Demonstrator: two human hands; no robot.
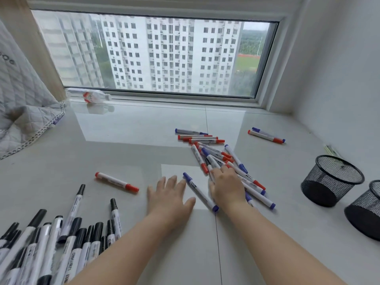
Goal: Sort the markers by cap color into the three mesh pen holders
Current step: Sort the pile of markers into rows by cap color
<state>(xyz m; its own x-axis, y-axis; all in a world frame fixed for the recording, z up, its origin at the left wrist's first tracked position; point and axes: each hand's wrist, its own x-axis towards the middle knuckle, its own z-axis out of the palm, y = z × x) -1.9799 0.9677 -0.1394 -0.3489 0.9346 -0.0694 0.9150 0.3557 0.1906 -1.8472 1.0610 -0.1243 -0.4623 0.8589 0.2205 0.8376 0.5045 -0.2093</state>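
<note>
A mixed pile of red-capped and blue-capped markers (213, 153) lies mid-right on the glossy grey surface. My right hand (226, 185) rests palm down on the near end of that pile, fingers spread over the markers. Beside it my left hand (169, 194) lies flat and open on the bare surface. One blue-capped marker (200, 192) lies between the two hands. A lone red-capped marker (117, 182) sits to the left. Several black-capped markers (51, 243) are heaped at the bottom left. Two black mesh pen holders (331, 179) (366, 210) stand at the right; both look empty.
A red and a blue marker pair (267, 136) lies apart at the far right. A plastic bottle (88, 96) lies along the window sill. A quilted grey fabric (22, 103) fills the left edge. The white wall borders the right side.
</note>
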